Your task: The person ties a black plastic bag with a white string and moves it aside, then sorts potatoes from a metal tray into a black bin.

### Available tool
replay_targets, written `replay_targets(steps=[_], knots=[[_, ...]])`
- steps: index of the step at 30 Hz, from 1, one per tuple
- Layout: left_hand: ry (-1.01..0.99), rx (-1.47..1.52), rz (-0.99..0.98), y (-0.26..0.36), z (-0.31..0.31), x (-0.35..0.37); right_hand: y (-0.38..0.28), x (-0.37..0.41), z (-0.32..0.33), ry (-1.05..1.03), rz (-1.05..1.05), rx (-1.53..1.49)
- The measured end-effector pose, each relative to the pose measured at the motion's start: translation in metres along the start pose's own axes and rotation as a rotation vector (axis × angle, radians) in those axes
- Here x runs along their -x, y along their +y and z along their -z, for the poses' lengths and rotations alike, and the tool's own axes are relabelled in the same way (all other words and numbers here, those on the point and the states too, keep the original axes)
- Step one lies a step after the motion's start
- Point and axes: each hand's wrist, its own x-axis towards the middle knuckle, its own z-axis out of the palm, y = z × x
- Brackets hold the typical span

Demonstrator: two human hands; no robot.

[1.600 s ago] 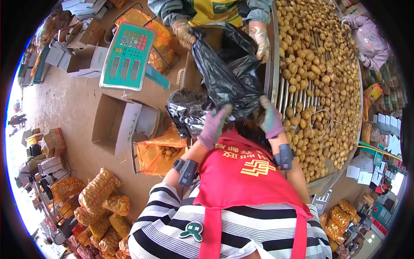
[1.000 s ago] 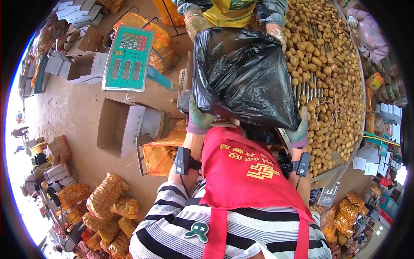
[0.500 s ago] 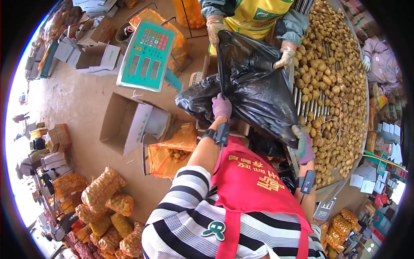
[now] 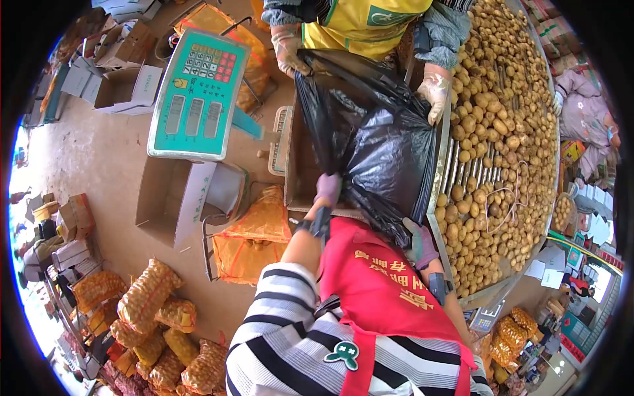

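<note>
A black plastic bag (image 4: 383,145) is stretched over an open cardboard box (image 4: 300,168) in front of me. My left hand (image 4: 328,189), in a purple glove, is closed on the bag's near left edge. At the near right corner my right hand (image 4: 421,245), in a purple and grey-green glove, has its fingers round the bag's edge. A co-worker in a yellow apron (image 4: 360,26) stands opposite. That person's gloved hands (image 4: 288,51) hold the far left and far right parts of the bag.
On the right is a sorting table with potatoes (image 4: 489,152) over metal rollers. A green scale (image 4: 198,96) stands at the upper left. Below it are an empty carton (image 4: 162,201) and an orange mesh bag (image 4: 251,241). Filled sacks (image 4: 148,297) lie lower left.
The black bag has been spread wider and lowered over the box, whose left side now shows. My hands have moved down and left, and the co-worker's left-side hand has moved left.
</note>
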Motion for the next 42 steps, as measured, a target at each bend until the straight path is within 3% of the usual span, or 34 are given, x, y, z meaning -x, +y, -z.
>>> replay_targets(steps=[2,3,5,8,9,11,13,15,17,19,20,21,22,23,24,25,28,30,31,33,34,36,39,40,41,42], knots=[[0.064,0.296,-0.112,-0.03,0.038,0.003,0.002,-0.012,0.004,-0.021,-0.029,-0.115],[0.213,0.332,-0.284,-0.026,0.05,0.026,0.007,-0.018,0.006,-0.03,-0.064,-0.231],[0.44,-0.127,-0.577,-0.024,0.088,0.052,0.019,-0.038,0.011,0.033,-0.042,-0.062],[0.567,-0.335,-0.497,-0.012,0.118,0.071,0.024,-0.045,-0.007,0.09,-0.15,-0.071],[0.572,-0.34,-0.488,-0.022,0.12,0.062,0.041,-0.064,0.007,0.029,0.17,0.414],[0.77,-0.166,-0.373,-0.05,0.122,0.036,0.052,-0.078,0.011,-0.044,0.479,0.894],[0.833,-0.217,-0.275,-0.09,0.134,0.001,0.046,-0.089,-0.005,0.216,-0.209,0.147],[0.288,0.301,0.121,-0.106,0.147,-0.018,0.071,-0.113,0.033,0.033,0.304,1.04],[0.271,0.33,0.011,-0.088,0.14,-0.005,0.064,-0.121,0.021,0.261,-0.304,0.26],[0.229,0.197,0.197,-0.061,0.142,0.008,0.061,-0.115,0.025,-0.195,0.418,2.018],[0.184,0.145,0.226,-0.096,0.147,-0.012,0.092,-0.143,0.052,-0.061,0.361,1.851],[0.18,0.143,0.218,-0.089,0.14,-0.017,0.101,-0.168,0.064,0.007,0.335,1.762],[0.141,0.333,0.302,-0.08,0.136,-0.022,0.111,-0.193,0.077,0.075,0.314,1.669],[0.114,0.511,0.415,-0.086,0.14,-0.011,0.115,-0.196,0.079,-0.029,0.172,1.393],[0.122,0.498,0.434,-0.098,0.145,-0.007,0.126,-0.198,0.088,-0.081,0.1,1.251],[0.086,0.277,0.264,-0.117,0.15,-0.011,0.136,-0.2,0.096,-0.12,0.025,1.111],[-0.032,0.057,-0.097,-0.154,0.155,-0.038,0.138,-0.206,0.087,-0.144,-0.072,1.025],[0.039,-0.922,-0.558,-0.119,0.153,-0.008,0.141,-0.209,0.08,-0.158,-0.095,0.982],[0.047,-0.92,-0.551,-0.116,0.147,-0.007,0.143,-0.21,0.079,-0.16,-0.096,0.95],[-0.036,0.343,-0.003,-0.104,0.141,-0.018,0.148,-0.214,0.077,-0.149,-0.054,0.8],[-0.003,0.239,-0.04,-0.097,0.136,-0.024,0.141,-0.209,0.072,-0.134,0.116,0.63],[-0.003,0.245,-0.018,-0.081,0.134,-0.033,0.085,-0.169,0.016,0.086,-0.06,-0.093],[-0.048,0.258,-0.057,-0.1,0.131,-0.072,0.072,-0.163,-0.006,0.118,-0.004,-0.134],[-0.127,0.554,0.009,-0.108,0.132,-0.083,0.069,-0.165,-0.015,0.189,-0.076,-0.222],[-0.211,0.847,0.076,-0.115,0.132,-0.097,0.078,-0.178,-0.009,0.217,-0.079,-0.104],[-0.167,0.884,0.095,-0.132,0.133,-0.117,0.087,-0.191,-0.005,0.212,-0.082,-0.16]])
